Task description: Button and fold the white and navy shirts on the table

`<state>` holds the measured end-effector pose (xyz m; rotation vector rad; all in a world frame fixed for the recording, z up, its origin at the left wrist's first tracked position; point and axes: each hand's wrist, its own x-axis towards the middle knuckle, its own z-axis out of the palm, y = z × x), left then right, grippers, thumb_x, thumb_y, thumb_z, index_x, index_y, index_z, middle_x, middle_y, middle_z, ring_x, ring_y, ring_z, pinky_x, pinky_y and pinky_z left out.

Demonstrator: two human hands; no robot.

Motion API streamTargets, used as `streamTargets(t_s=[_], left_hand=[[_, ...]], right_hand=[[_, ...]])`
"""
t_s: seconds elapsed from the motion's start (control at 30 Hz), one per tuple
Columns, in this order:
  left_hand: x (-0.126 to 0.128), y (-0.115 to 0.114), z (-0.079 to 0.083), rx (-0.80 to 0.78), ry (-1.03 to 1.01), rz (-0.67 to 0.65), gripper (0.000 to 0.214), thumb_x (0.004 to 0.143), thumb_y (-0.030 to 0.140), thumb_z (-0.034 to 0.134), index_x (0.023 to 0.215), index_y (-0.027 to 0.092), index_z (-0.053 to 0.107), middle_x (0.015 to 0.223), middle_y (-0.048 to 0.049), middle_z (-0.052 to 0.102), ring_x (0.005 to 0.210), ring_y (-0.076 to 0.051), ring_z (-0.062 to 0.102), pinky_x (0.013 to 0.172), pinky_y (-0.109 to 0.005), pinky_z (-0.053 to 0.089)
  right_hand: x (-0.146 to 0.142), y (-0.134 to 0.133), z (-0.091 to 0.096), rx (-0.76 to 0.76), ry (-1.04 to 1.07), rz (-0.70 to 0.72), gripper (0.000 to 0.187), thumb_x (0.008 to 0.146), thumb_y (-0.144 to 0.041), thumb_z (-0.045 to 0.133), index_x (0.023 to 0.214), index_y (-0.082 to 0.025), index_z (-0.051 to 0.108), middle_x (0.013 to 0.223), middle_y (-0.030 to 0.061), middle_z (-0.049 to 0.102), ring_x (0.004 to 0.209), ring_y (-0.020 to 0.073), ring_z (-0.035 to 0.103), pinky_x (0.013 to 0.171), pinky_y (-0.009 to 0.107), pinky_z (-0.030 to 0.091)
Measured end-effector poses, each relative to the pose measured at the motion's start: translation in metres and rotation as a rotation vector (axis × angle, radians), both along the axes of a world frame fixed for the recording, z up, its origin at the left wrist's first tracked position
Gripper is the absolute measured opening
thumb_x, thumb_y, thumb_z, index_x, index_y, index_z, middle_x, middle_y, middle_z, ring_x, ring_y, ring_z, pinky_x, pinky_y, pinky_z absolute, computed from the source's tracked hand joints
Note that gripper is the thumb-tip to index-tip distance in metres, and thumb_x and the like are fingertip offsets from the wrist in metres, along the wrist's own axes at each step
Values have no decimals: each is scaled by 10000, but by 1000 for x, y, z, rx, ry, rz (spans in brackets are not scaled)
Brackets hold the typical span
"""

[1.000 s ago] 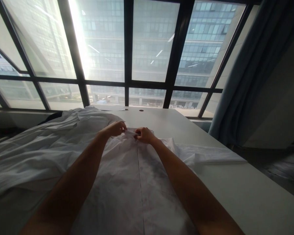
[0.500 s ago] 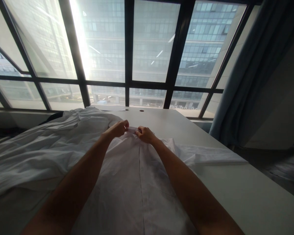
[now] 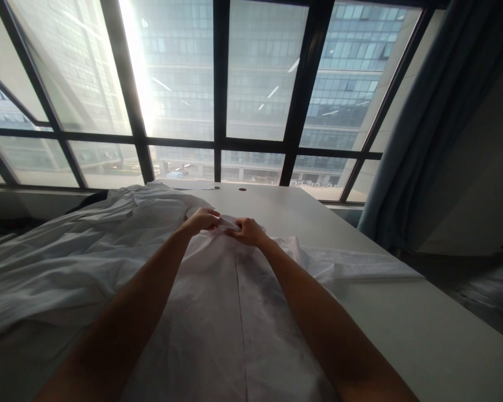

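Shirt (image 3: pixel 205 312) laid out flat and closed, I think (dim view); collar (image 3: pixel 229 223) not sorted yet, left hand (image 3: pixel 205 219) and right hand (image 3: pixel 247 230) both pinching it.

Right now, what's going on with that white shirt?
A person has both hands on the white shirt: the left hand and the right hand pinch what looks like its collar, at the end nearest the windows. The shirt lies front side up on the white table, with one sleeve out to the right. Rumpled white cloth lies on the left.
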<state>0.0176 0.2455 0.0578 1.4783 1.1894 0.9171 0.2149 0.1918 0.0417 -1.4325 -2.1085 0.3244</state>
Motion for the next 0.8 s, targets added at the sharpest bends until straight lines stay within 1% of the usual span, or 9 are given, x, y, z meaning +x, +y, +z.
streamTargets(t_s=[0.1,0.23,0.37,0.47,0.53,0.57,0.67,0.73,0.8], left_hand=[[1,-3,3,-71,-112,44,255,595,66,768,837,101,696,613,-34,649,573,-155,633,581,-272,535],[3,-2,4,-133,-269,102,283,626,32,763,879,95,655,669,-30,641,611,-142,640,613,-258,546],[2,2,2,-192,-362,45,305,667,9,723,933,116,618,705,-20,623,597,-108,609,581,-222,521],[2,3,-3,-186,-326,-28,222,706,83,721,905,128,635,618,22,550,509,-77,518,503,-196,450],[2,4,-6,-101,-253,-38,204,708,169,748,889,125,663,590,32,528,494,-71,477,490,-197,412],[2,5,-8,-24,-199,-19,231,699,220,768,888,123,678,595,25,541,508,-77,480,498,-204,405],[2,7,-13,288,-5,53,362,680,397,782,905,123,707,646,-6,599,583,-113,517,541,-227,403],[3,9,-17,459,108,10,410,690,495,749,886,138,705,684,-13,617,626,-125,525,563,-226,408],[4,12,-21,542,197,-82,413,678,543,738,789,150,676,683,-5,606,642,-125,516,577,-220,413]], right_hand=[[-3,-1,-1,16,33,48,371,857,-521,616,846,-166,722,737,34,685,635,142,578,579,227,375],[-8,-2,-2,24,16,39,285,854,-440,639,848,-171,734,761,43,700,664,160,605,600,234,394],[-10,-2,-2,23,-52,6,196,819,-368,676,799,-180,727,795,61,714,657,155,594,592,235,377],[-8,-1,-3,21,-58,16,195,816,-352,672,738,-178,712,697,27,677,603,133,549,572,232,350],[-6,-1,-2,29,-48,26,218,816,-349,666,696,-170,698,628,3,634,580,124,521,566,232,334],[-5,0,-2,31,-36,29,233,817,-354,663,682,-166,692,604,-5,613,575,121,511,563,231,328],[-1,1,-2,30,18,30,270,809,-382,660,667,-154,686,564,-19,573,565,115,491,548,226,314],[4,4,-1,27,55,50,302,796,-418,668,670,-145,690,557,-23,567,562,113,490,539,221,315],[13,8,-1,9,97,95,337,788,-460,668,698,-137,707,578,-15,596,575,120,513,546,219,342]])
